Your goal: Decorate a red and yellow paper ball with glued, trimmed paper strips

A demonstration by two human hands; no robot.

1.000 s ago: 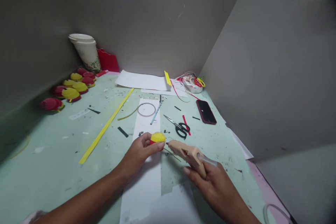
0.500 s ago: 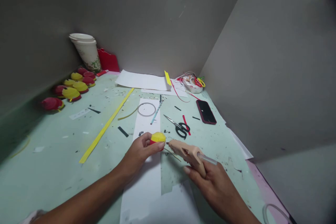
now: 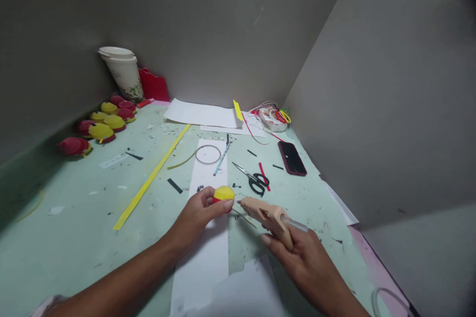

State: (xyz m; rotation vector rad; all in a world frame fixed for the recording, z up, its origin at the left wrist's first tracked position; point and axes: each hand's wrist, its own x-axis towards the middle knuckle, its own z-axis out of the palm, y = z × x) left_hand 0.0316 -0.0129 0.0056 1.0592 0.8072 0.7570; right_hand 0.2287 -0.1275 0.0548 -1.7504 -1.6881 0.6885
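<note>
My left hand (image 3: 201,213) is closed around a small domed paper piece (image 3: 224,193), yellow on top with a red lower part. My thumb lies along its near side and partly hides the red. In my right hand (image 3: 303,255) is a tan hot glue gun (image 3: 266,213) with a clear glue stick (image 3: 295,224) poking out of its back end. The nozzle points left at the yellow and red piece, close to its right side; whether they touch I cannot tell. Below the nozzle, a thin strip (image 3: 244,219) sticks out to the right.
Black-handled scissors (image 3: 255,179), a blue pencil (image 3: 222,158) and a ring (image 3: 208,154) lie beyond my hands. A phone (image 3: 292,158) rests on the right. Several red and yellow domed pieces (image 3: 101,132) and a white cup (image 3: 124,74) stand left. A yellow strip (image 3: 152,178) crosses the table.
Both hands hold almost the same position. The glue gun has shifted very slightly to the right; otherwise nothing has visibly moved.
</note>
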